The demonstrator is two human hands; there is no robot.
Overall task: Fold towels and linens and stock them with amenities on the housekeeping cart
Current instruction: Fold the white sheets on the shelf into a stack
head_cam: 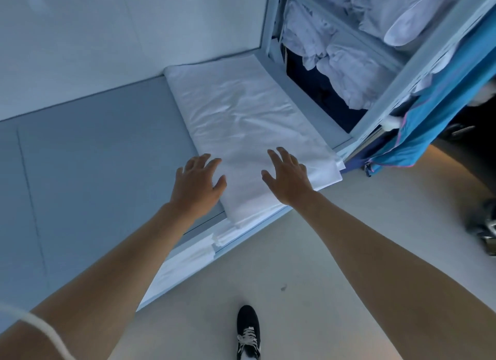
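Observation:
A folded white sheet (249, 123) lies flat along the right end of a grey-blue table (94, 158). It reaches from the back wall to the table's front edge. My left hand (198, 180) is spread, fingers straight, at the sheet's near left edge. My right hand (288, 177) is spread flat over the sheet's near right part. Neither hand grips anything. I cannot tell whether the palms touch the cloth.
A housekeeping cart (402, 86) stands right of the table, its shelves stuffed with crumpled white linens (349, 67). A blue cloth bag (434, 118) hangs at its end. More folded white cloth (188, 257) hangs at the table's front edge. My black shoe (248, 330) is on the pale floor.

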